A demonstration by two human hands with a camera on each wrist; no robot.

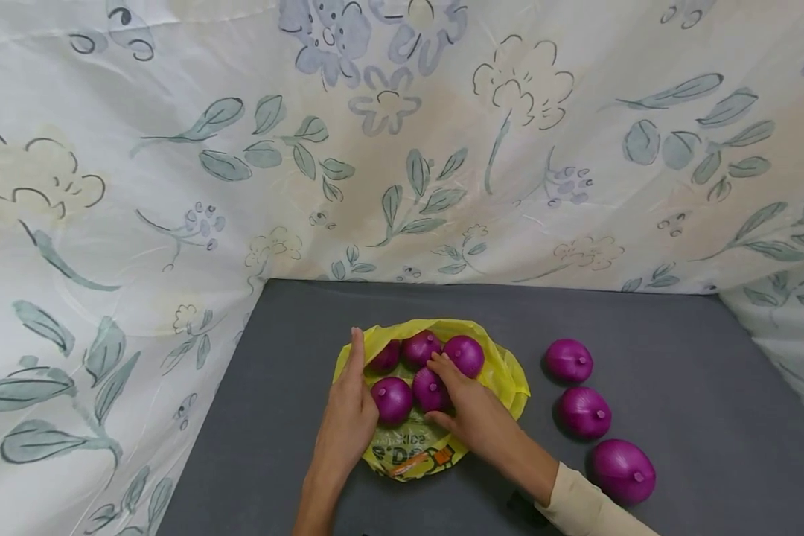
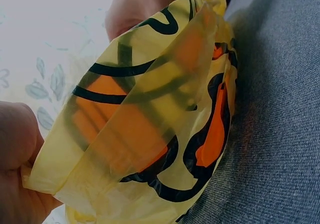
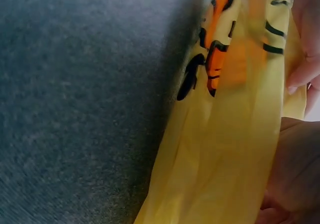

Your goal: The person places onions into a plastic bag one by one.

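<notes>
A yellow plastic bag (image 1: pixel 409 439) with black and orange print lies with its mouth spread wide. Several purple onions sit inside, among them one at the front left (image 1: pixel 391 400) and one at the back right (image 1: pixel 464 356). My left hand (image 1: pixel 351 409) holds the left side of the rim, its fingers partly hidden by the bag. Reaching into the mouth, my right hand (image 1: pixel 472 409) grips an onion (image 1: pixel 429 388) in the middle, fingers over its top and thumb at the near side. In both wrist views the printed bag wall (image 2: pixel 125 124) hides the onions.
Three more purple onions stand in a slanting row right of the bag: a far one (image 1: pixel 569 361), a middle one (image 1: pixel 584 412) and a near one (image 1: pixel 622 471). The dark grey table (image 1: pixel 254 447) is bordered by a floral cloth (image 1: pixel 388 186) behind and at both sides.
</notes>
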